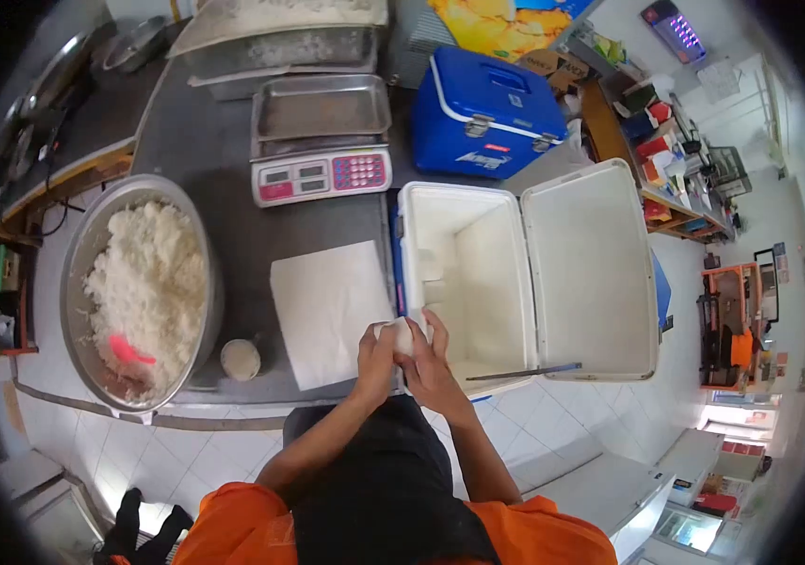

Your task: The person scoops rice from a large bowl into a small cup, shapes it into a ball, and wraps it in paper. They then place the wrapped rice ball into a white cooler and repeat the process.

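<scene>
A small, rounded white packet (404,336) is resting between both hands' fingers (437,331). The left hand (377,363) and right hand (431,372) are curling closely around it, forearms (322,433) converging. Left of the fingers, flat, smooth paper (329,311) is lying; right, a hard-walled cooler (483,273) is standing open. Farther left, a round metal basin (71,282) is holding white, clumped rice (153,264).

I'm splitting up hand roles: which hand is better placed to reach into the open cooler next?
Probably the right hand: it sits closer to the open cooler, while the left hand is nearer the white sheet. Both hold the white item.
</scene>
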`<state>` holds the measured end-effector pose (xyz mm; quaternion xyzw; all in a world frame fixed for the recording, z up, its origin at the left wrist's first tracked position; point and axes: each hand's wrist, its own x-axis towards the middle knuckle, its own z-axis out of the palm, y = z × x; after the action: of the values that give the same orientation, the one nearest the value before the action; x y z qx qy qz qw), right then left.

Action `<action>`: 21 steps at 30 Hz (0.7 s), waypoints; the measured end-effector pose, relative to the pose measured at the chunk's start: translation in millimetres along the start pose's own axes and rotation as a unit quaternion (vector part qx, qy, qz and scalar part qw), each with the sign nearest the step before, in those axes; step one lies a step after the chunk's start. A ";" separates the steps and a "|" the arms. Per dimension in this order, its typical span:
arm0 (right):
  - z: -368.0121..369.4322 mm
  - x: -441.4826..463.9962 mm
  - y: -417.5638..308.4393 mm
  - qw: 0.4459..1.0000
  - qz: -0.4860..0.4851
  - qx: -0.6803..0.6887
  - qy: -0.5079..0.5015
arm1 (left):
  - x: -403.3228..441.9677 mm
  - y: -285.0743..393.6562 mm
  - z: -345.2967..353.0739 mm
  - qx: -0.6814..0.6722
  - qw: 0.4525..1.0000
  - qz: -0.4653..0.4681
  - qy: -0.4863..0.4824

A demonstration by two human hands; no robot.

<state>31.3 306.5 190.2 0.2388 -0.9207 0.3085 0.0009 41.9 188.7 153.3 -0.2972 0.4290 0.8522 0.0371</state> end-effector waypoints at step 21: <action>159.1 217.8 440.7 0.886 -0.008 0.003 -0.463 | 24.4 -112.1 65.5 0.594 0.735 0.287 0.154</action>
<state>-332.6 426.9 -156.4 0.3615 -0.8138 0.1655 -0.4238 26.4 303.9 90.6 -0.2045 0.9128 0.3369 -0.1073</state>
